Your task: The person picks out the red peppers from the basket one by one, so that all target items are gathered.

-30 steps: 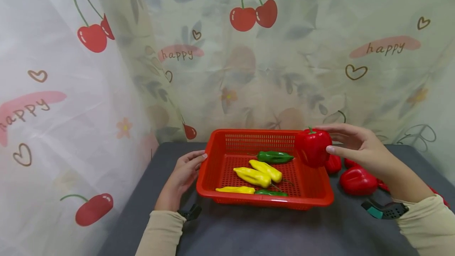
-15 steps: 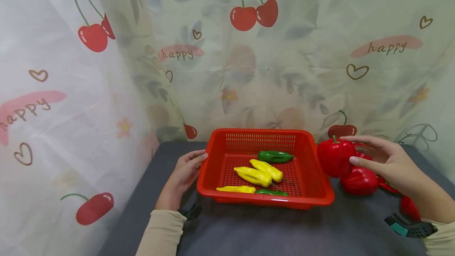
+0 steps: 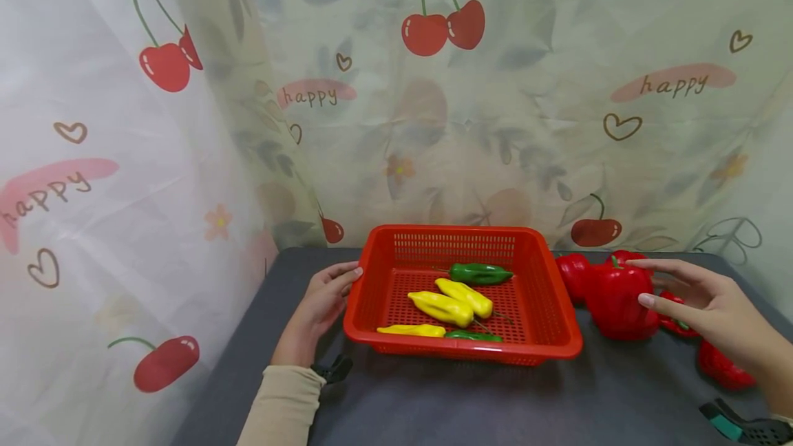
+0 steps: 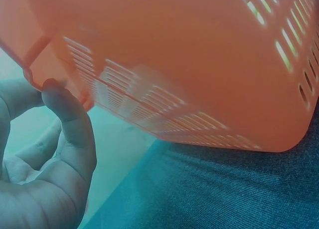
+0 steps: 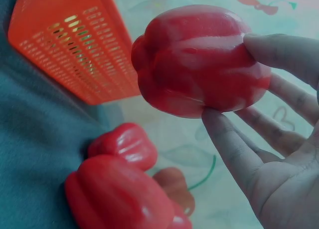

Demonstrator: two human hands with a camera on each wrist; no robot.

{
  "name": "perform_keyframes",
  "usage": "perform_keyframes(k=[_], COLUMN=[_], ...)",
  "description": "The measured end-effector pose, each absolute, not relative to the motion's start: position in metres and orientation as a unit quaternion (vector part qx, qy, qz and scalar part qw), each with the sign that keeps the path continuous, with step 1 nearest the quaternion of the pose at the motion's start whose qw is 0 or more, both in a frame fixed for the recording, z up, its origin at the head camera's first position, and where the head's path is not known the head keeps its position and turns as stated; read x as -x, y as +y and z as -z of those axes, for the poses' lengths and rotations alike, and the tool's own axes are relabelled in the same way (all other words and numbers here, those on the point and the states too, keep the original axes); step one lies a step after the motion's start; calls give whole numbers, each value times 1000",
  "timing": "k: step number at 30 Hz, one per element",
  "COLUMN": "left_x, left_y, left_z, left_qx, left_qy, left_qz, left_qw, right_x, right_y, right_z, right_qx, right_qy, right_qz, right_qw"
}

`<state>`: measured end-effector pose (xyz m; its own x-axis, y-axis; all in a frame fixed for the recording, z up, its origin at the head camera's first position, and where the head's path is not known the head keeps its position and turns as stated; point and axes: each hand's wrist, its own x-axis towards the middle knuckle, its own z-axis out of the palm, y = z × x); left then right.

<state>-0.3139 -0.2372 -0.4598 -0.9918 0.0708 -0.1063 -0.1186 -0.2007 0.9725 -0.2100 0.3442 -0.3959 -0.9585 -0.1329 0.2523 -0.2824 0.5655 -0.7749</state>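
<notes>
My left hand point(image 3: 319, 305) pinches the left rim of an orange-red plastic basket point(image 3: 458, 349); the left wrist view shows thumb and fingers on that rim point(image 4: 32, 74). Inside the basket lie yellow peppers point(image 3: 441, 310) and green peppers point(image 3: 480, 273). To the right of the basket, my right hand point(image 3: 703, 301) holds a red bell pepper point(image 3: 619, 305) between thumb and fingertips. In the right wrist view this bell pepper point(image 5: 199, 64) is raised above other red bell peppers point(image 5: 119, 194), apart from the basket.
More red peppers sit on the dark grey table right of the basket, one against its right side point(image 3: 573, 277) and another nearer the front point(image 3: 725, 367). A printed curtain point(image 3: 471, 122) hangs behind and at the left of the table point(image 3: 434, 405).
My right hand has carried the red bell pepper from over the basket's right rim rightward and down, toward the other red peppers. The left hand and basket have stayed in place.
</notes>
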Motion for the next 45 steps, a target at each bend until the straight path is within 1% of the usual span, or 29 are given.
perform_keyframes(k=[13,24,40,45], left_x=[313,314,314,312], left_y=[-236,-237,-236,-236], left_z=[458,458,460,458], left_qx=[20,17,18,20], left_qy=[631,631,633,634], left_qz=[-773,-774,-772,-771], left_qw=[58,56,60,59], right_x=[199,198,194,191], right_y=[360,376,386,390], right_z=[421,434,438,441], right_qx=[-54,-17,5,-5], right_qy=[-903,-917,-916,-917], right_qz=[-421,-397,-401,-397], right_qw=[67,25,19,37])
